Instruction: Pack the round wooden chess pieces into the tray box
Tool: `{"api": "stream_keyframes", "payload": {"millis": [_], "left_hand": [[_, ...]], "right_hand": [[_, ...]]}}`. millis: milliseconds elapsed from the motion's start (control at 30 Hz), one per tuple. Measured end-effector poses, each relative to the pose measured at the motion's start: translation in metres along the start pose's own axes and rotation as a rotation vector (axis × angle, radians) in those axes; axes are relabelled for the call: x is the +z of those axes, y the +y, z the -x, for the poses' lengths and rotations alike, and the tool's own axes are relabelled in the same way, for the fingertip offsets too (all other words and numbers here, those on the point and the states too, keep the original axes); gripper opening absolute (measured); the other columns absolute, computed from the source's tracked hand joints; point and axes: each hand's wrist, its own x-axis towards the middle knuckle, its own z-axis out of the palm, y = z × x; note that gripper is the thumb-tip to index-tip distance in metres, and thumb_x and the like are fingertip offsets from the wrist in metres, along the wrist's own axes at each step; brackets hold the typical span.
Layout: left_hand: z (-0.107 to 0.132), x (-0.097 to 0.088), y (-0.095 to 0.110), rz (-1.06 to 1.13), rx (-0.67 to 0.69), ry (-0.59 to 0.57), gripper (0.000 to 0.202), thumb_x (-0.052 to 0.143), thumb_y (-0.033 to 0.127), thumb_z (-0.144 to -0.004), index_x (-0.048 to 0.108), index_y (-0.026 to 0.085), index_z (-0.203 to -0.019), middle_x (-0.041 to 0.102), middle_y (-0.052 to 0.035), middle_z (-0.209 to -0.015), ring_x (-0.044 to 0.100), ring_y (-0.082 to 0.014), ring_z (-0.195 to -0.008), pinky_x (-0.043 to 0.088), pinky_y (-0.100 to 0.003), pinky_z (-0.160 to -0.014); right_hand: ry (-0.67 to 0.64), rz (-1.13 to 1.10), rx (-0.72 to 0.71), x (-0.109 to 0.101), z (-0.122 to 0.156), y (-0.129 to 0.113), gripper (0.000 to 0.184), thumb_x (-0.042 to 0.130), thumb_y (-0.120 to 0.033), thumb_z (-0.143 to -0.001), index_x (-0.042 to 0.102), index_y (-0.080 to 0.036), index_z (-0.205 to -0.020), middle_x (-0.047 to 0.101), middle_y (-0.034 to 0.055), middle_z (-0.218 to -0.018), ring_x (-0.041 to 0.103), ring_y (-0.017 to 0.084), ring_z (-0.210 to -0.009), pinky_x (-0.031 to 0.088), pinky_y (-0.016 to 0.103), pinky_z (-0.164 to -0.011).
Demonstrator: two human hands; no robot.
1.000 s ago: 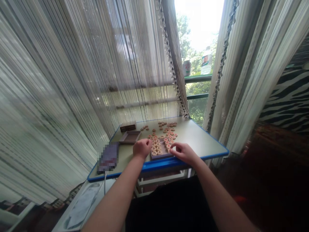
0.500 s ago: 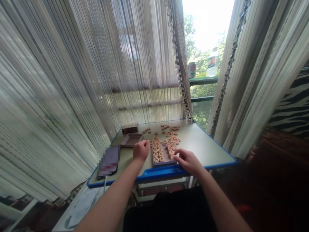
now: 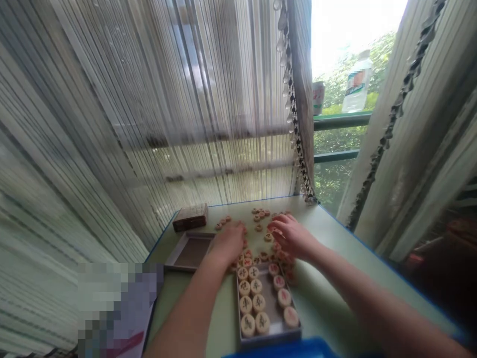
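An open box tray stands near me with round xiangqi pieces in it: two columns with black characters at its left, one column with red characters at its right. Beyond the tray, my left hand reaches over loose pieces, palm down, fingers stretched forward and partly hidden. Opposite it is my right hand, fingers apart and slightly curved above more loose xiangqi pieces. I see no piece held in either hand, though the spots beneath the fingers are hidden.
Left of the tray lies an empty shallow box lid, with a small closed box behind it. A blurred-out flat object lies at the table's left edge. A can and a bottle stand on the window rail.
Both hands have moved forward from beside the tray to the loose pieces. My left hand has opened from a fist; my right hand has left the red column. The view has come closer to the table.
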Motion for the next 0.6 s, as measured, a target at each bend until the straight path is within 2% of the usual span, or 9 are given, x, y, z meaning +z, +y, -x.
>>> {"api": "stream_keyframes", "payload": {"millis": [67,133,200,267,367,433,500,600], "left_hand": [[0.002,0.009,-0.002,-0.039,0.044,-0.074,0.033,0.046,0.020,-0.082,0.060,0.023,-0.111,0.059,-0.0088,-0.120,0.055,-0.0241,-0.108,0.043,-0.032,-0.084],[0.007,0.013,-0.002,-0.042,0.050,-0.111,0.030,0.044,0.020,-0.083,0.062,0.024,-0.107,0.063,-0.0079,-0.114,0.059,-0.0228,-0.100,0.044,-0.031,-0.080],[0.012,0.013,-0.001,-0.028,0.030,-0.135,0.029,0.041,0.022,-0.085,0.062,0.025,-0.105,0.065,-0.0074,-0.109,0.061,-0.0217,-0.095,0.044,-0.030,-0.078],[0.015,0.011,0.000,-0.020,0.008,-0.133,0.033,0.037,0.022,-0.086,0.060,0.024,-0.109,0.064,-0.0079,-0.112,0.060,-0.0213,-0.098,0.044,-0.030,-0.080],[0.011,0.011,-0.003,-0.057,-0.044,-0.038,0.043,0.032,0.022,-0.087,0.046,0.017,-0.128,0.047,-0.0128,-0.134,0.044,-0.0237,-0.122,0.036,-0.033,-0.097],[0.004,0.012,-0.009,-0.086,-0.119,-0.020,0.054,0.033,0.033,-0.088,0.035,0.009,-0.136,0.032,-0.0168,-0.143,0.027,-0.0279,-0.133,0.026,-0.038,-0.106],[-0.006,0.014,-0.017,-0.079,-0.200,-0.069,0.066,0.034,0.047,-0.086,0.031,0.007,-0.138,0.027,-0.0185,-0.145,0.018,-0.0312,-0.136,0.020,-0.042,-0.108],[-0.018,0.015,-0.024,-0.053,-0.281,-0.168,0.073,0.028,0.058,-0.084,0.030,0.011,-0.139,0.025,-0.0168,-0.146,0.015,-0.0324,-0.137,0.019,-0.047,-0.108]], "right_hand": [[0.031,0.031,-0.005,0.015,-0.006,0.019,0.031,0.046,-0.025,-0.084,0.059,-0.020,-0.111,0.055,0.0115,-0.117,0.047,0.025,-0.108,0.040,0.042,-0.093],[0.073,0.038,0.051,0.027,-0.004,0.031,0.040,0.047,-0.030,-0.084,0.052,-0.017,-0.122,0.049,0.0136,-0.125,0.042,0.027,-0.115,0.037,0.045,-0.097],[0.049,0.039,0.073,0.036,0.003,0.036,0.045,0.046,-0.032,-0.083,0.049,-0.017,-0.126,0.048,0.0137,-0.127,0.040,0.028,-0.118,0.036,0.045,-0.099],[0.014,0.042,0.064,0.039,0.009,0.037,0.046,0.045,-0.033,-0.084,0.048,-0.018,-0.127,0.048,0.0125,-0.128,0.040,0.028,-0.119,0.035,0.045,-0.101],[-0.013,0.090,0.140,0.041,0.013,0.034,0.051,0.043,-0.042,-0.085,0.047,-0.018,-0.130,0.043,0.0150,-0.134,0.033,0.032,-0.127,0.031,0.050,-0.103],[-0.055,0.116,0.217,0.043,0.014,0.034,0.056,0.042,-0.048,-0.085,0.046,-0.017,-0.131,0.038,0.0168,-0.138,0.024,0.036,-0.132,0.028,0.053,-0.103],[-0.107,0.111,0.261,0.044,0.014,0.035,0.057,0.042,-0.051,-0.085,0.047,-0.017,-0.131,0.038,0.0169,-0.139,0.020,0.037,-0.133,0.028,0.053,-0.103],[-0.139,0.081,0.267,0.043,0.012,0.035,0.057,0.039,-0.052,-0.086,0.049,-0.016,-0.130,0.040,0.0174,-0.138,0.024,0.035,-0.133,0.028,0.050,-0.104]]}}
